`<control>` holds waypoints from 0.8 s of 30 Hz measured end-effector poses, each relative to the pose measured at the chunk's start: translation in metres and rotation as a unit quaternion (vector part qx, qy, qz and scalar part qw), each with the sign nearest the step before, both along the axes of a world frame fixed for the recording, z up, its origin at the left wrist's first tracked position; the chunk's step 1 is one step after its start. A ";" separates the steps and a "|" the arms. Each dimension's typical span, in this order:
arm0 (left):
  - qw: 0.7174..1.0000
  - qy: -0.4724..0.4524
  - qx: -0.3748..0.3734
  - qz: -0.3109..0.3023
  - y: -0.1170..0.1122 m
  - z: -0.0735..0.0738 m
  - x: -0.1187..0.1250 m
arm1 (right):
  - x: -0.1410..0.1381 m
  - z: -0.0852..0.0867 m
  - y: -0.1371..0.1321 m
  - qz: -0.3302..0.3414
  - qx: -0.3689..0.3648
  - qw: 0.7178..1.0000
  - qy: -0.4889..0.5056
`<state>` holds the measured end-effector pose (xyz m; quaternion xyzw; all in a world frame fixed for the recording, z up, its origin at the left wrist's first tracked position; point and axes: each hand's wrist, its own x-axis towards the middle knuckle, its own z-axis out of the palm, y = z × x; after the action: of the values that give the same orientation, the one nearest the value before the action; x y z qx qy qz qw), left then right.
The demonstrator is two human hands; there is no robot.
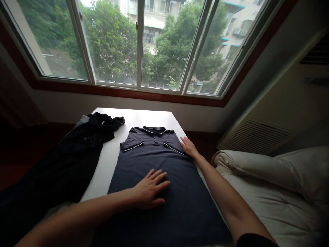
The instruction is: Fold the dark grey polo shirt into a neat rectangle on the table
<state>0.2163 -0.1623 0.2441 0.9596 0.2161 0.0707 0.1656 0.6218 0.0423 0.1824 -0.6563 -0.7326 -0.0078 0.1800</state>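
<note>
A dark navy polo shirt (151,157) lies spread out, front up, with its collar toward the window. Both short sleeves are folded in over the chest, and white piping edges the collar and cuffs. My left hand (150,190) rests flat on the middle of the shirt, fingers spread. At the shirt's right shoulder edge, beside the folded sleeve, my right hand (189,147) lies with fingers stretched out, touching the fabric. The shirt's lower end runs toward me into the bottom of the view.
The white table (138,116) reaches close to the wall below a wide window (138,51). Dark clothes (87,147) are heaped over its left side. A pale padded sofa (257,185) stands on the right, near a large cream appliance (272,113) with vents.
</note>
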 end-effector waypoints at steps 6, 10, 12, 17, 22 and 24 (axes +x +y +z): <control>0.998 -0.004 -0.015 -0.067 -0.040 -0.002 -0.013 | 0.048 -0.006 -0.043 0.021 0.000 1.000 0.003; 0.996 0.006 -0.024 -0.087 -0.050 0.006 -0.017 | 0.049 -0.011 -0.072 0.045 0.013 0.999 0.022; 0.995 0.019 -0.027 -0.096 -0.055 0.009 -0.017 | 0.042 -0.011 -0.083 0.062 0.017 0.998 0.017; 0.993 0.045 -0.019 -0.105 -0.064 0.010 -0.016 | 0.031 -0.008 -0.104 0.092 0.010 0.996 -0.011; 0.993 0.034 -0.003 -0.114 -0.070 0.011 0.002 | 0.042 -0.008 -0.119 0.055 0.029 0.998 0.015; 0.991 0.023 0.014 -0.134 -0.074 0.014 0.017 | 0.047 -0.010 -0.125 0.033 0.028 0.999 0.023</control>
<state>0.2332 -0.2359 0.2584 0.9836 0.0877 0.0289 0.1552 0.6688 -0.0831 0.1727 -0.6266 -0.7491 -0.0077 0.2149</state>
